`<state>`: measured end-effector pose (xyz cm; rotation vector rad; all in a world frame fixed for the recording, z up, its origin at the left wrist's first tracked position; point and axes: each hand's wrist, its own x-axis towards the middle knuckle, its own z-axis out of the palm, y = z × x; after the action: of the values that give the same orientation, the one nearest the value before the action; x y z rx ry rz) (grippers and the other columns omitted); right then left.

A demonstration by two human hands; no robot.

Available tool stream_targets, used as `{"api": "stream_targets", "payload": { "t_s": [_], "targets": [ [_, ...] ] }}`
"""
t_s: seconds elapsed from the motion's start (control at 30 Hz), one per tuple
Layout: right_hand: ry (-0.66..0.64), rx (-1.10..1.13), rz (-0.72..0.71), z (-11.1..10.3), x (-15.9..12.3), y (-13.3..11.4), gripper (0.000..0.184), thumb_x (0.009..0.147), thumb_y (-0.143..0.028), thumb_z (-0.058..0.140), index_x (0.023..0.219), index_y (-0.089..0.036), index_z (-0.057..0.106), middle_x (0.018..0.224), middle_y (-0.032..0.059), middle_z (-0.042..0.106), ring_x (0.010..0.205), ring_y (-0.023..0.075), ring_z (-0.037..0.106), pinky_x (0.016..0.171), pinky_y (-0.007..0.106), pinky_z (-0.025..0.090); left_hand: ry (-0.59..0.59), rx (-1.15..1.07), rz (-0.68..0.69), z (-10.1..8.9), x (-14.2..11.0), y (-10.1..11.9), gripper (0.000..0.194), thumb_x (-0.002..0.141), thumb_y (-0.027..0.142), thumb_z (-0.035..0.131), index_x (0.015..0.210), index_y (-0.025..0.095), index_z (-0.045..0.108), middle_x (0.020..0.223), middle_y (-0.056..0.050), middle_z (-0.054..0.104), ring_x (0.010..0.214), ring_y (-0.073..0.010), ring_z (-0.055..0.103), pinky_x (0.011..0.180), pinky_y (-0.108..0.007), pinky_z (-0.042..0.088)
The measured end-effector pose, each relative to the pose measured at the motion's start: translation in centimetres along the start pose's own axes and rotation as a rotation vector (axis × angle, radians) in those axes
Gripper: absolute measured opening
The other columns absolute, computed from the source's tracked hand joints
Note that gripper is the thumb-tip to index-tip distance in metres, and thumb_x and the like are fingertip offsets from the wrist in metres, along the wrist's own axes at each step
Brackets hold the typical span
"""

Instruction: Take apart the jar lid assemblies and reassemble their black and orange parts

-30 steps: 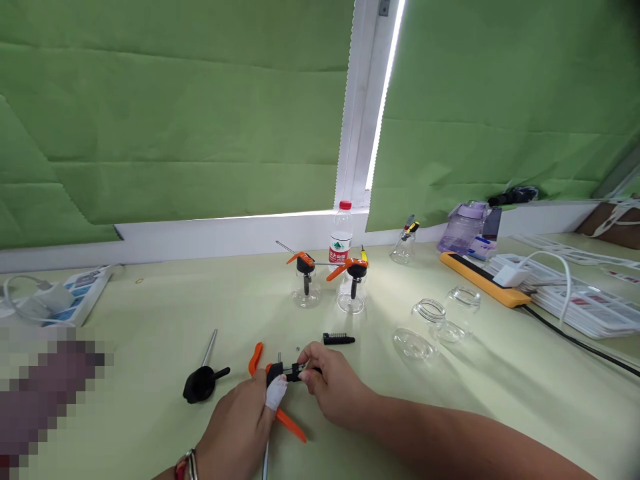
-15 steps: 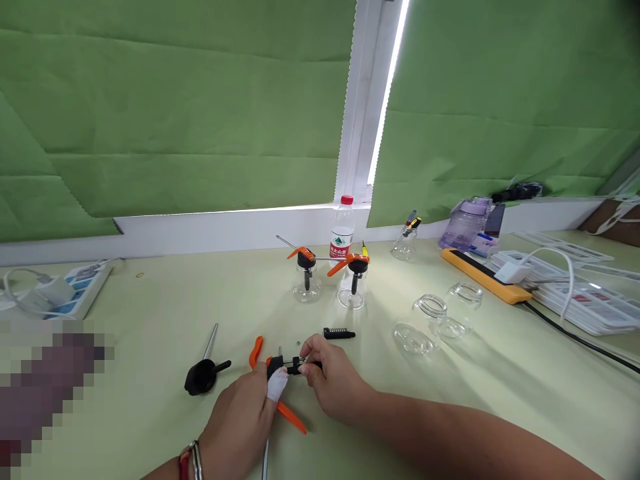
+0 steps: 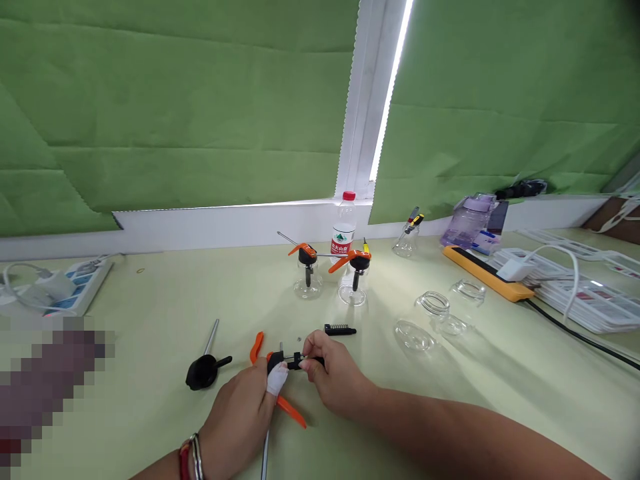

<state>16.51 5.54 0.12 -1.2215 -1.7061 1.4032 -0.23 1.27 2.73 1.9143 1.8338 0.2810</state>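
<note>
The left hand (image 3: pixel 245 410) clamps the orange-and-black tool (image 3: pixel 280 362) above the table (image 3: pixel 150 373), the right hand (image 3: pixel 333 373) pinches its black end, and the spring piece (image 3: pixel 340 330) lies just beyond the right hand.

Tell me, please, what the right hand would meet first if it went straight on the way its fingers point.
The right hand would first push into the black part at its fingertips, then probably meet the left hand, though depth there is hard to judge.
</note>
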Motion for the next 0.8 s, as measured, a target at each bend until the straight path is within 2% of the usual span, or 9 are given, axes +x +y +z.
{"api": "stream_targets", "payload": {
  "t_s": [0.3,0.4,0.47,0.8],
  "targets": [
    [0.016,-0.019,-0.038,0.07,0.17,0.44,0.013,0.08,-0.012,0.049,0.085,-0.022,0.043,0.065,-0.0045,0.047,0.057,0.0113,0.04,0.054,0.024,0.033,0.045,0.008,0.032,0.28,-0.07,-0.36,0.042,0.095,0.049,0.015,0.074,0.023,0.041,0.071,-0.004,0.061,0.066,-0.022,0.058,0.062,-0.031,0.039],
    [0.02,-0.048,-0.041,0.09,0.17,0.53,0.011,0.08,-0.013,0.049,0.079,-0.022,0.043,0.064,-0.0044,0.045,0.057,0.0113,0.039,0.054,0.024,0.033,0.056,0.01,0.052,0.14,-0.14,-0.27,0.043,0.095,0.047,0.016,0.075,0.023,0.045,0.07,-0.005,0.062,0.066,-0.0218,0.059,0.062,-0.031,0.04],
    [0.023,-0.049,-0.045,0.12,0.16,0.55,0.011,0.08,-0.013,0.049,0.082,-0.022,0.043,0.065,-0.0043,0.046,0.058,0.0114,0.04,0.054,0.024,0.033,0.062,0.002,0.064,0.04,-0.18,-0.18,0.044,0.095,0.046,0.016,0.076,0.023,0.048,0.07,-0.005,0.063,0.067,-0.0216,0.06,0.063,-0.031,0.041],
    [0.03,-0.062,-0.045,0.06,0.11,0.37,0.01,0.08,-0.013,0.049,0.08,-0.022,0.043,0.066,-0.0038,0.046,0.059,0.0117,0.04,0.055,0.024,0.034,0.025,0.002,0.019,0.0,-0.05,-0.14,0.042,0.095,0.047,0.015,0.075,0.023,0.044,0.073,-0.005,0.062,0.069,-0.0224,0.059,0.064,-0.031,0.039]
  ]
}}
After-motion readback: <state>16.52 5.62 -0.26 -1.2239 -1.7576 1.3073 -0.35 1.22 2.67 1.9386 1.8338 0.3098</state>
